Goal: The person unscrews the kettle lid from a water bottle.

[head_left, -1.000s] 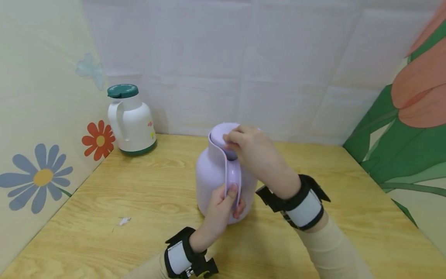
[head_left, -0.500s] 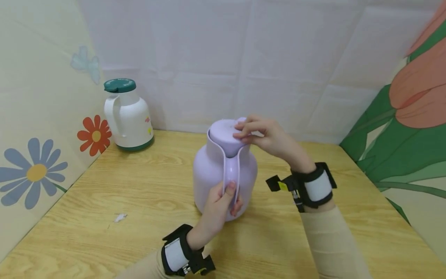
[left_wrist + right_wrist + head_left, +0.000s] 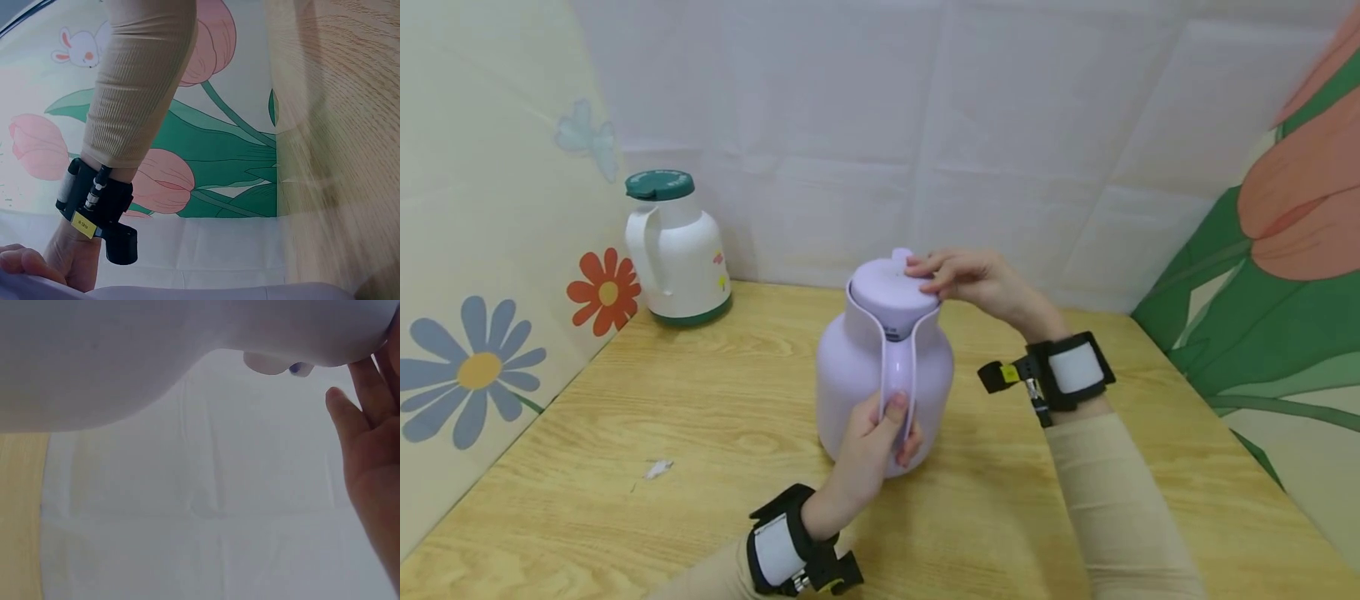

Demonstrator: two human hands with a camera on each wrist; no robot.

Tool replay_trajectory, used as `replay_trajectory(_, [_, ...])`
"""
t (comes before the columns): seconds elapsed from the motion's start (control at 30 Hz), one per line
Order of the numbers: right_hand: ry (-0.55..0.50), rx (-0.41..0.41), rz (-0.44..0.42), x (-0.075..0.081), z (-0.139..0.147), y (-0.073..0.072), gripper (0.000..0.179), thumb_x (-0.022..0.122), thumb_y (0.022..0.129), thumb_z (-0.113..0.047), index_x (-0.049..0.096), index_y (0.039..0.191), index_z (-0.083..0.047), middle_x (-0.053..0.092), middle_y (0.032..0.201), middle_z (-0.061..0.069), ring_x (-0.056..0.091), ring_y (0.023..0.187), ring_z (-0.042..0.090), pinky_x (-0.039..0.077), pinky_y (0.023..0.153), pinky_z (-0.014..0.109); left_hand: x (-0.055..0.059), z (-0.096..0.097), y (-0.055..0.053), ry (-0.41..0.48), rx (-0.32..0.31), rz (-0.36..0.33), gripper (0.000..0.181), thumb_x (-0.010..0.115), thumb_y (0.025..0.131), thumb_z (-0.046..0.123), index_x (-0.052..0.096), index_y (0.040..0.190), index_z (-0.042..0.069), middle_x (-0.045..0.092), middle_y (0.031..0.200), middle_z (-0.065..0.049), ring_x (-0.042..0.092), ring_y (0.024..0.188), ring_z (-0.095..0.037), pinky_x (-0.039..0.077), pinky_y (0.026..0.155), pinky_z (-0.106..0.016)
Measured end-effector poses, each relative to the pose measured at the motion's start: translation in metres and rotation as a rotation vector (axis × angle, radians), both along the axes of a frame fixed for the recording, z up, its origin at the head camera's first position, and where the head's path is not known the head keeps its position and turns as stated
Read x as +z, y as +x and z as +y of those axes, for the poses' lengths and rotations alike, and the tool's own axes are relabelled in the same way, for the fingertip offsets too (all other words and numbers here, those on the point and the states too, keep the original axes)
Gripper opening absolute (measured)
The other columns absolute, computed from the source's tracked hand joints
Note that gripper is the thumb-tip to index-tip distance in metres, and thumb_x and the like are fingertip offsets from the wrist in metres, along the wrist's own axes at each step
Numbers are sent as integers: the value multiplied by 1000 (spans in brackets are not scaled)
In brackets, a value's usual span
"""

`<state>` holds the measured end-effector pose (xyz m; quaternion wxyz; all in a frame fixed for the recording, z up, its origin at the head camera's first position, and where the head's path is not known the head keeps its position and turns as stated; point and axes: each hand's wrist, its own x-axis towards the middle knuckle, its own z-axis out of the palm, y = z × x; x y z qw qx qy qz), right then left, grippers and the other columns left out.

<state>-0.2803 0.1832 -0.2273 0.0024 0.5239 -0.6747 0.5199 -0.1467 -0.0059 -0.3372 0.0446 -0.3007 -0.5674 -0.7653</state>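
A lilac vacuum jug (image 3: 850,375) stands upright on the table in the head view, its handle (image 3: 897,362) facing me. My left hand (image 3: 857,462) grips that handle, thumb on top. On the jug's neck sits a round lilac lid (image 3: 883,287) with a small tab (image 3: 902,256) at its far side and a dark marking low on its near side. The fingers of my right hand (image 3: 981,287) rest on the lid's right edge. In the right wrist view, the thumb (image 3: 340,406) stands apart from the jug. The left wrist view has only a strip of the jug (image 3: 187,292) along its bottom.
A white jug (image 3: 688,258) with a green lid (image 3: 659,185) stands at the back left. A small pale scrap (image 3: 658,468) lies on the wood-grain table (image 3: 737,400). White sheeting (image 3: 820,133) hangs behind, with flower-printed cloth (image 3: 1300,217) at the sides.
The lid has turned, its tab moving leftward to the far side and the dark marking coming into view. My right hand has gone from the lid's near side to its right. The left hand keeps its grip.
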Motion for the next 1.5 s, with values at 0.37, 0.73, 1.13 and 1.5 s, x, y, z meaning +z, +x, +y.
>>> replay_trajectory(0.37, [13, -60, -229, -5, 8, -7, 26, 66, 95, -9, 78, 90, -31, 71, 116, -18, 52, 130, -4, 34, 115, 23, 4, 2, 2, -21, 4, -9, 53, 38, 111, 29, 41, 81, -15, 42, 58, -22, 42, 54, -3, 36, 54, -20])
replay_trajectory(0.73, [-81, -610, 160, -22, -2, 56, 15, 53, 97, 13, 65, 106, 15, 73, 113, 13, 65, 111, 9, 50, 95, 18, 26, -27, -1, -504, 234, 38, 27, 51, 106, 21, 62, 112, -4, 71, 95, -19, 68, 85, -21, 52, 76, -26])
replay_trajectory(1.13, [-146, -383, 31, -112, -66, 120, 46, 41, 110, -34, 53, 108, 10, 65, 86, 20, 62, 83, 9, 52, 77, 26, 114, -70, -97, -833, 547, 590, 18, 50, 102, 4, 67, 103, -2, 70, 94, -14, 65, 80, -26, 52, 72, -34])
replay_trajectory(1.5, [-175, -396, 184, -127, -89, 107, 40, 32, 111, -29, 49, 93, 2, 59, 67, 12, 56, 61, 19, 46, 59, 26, 136, -77, -158, -1271, 104, 783, 39, 47, 103, -2, 56, 141, -1, 51, 148, -20, 41, 142, -43, 30, 119, -51])
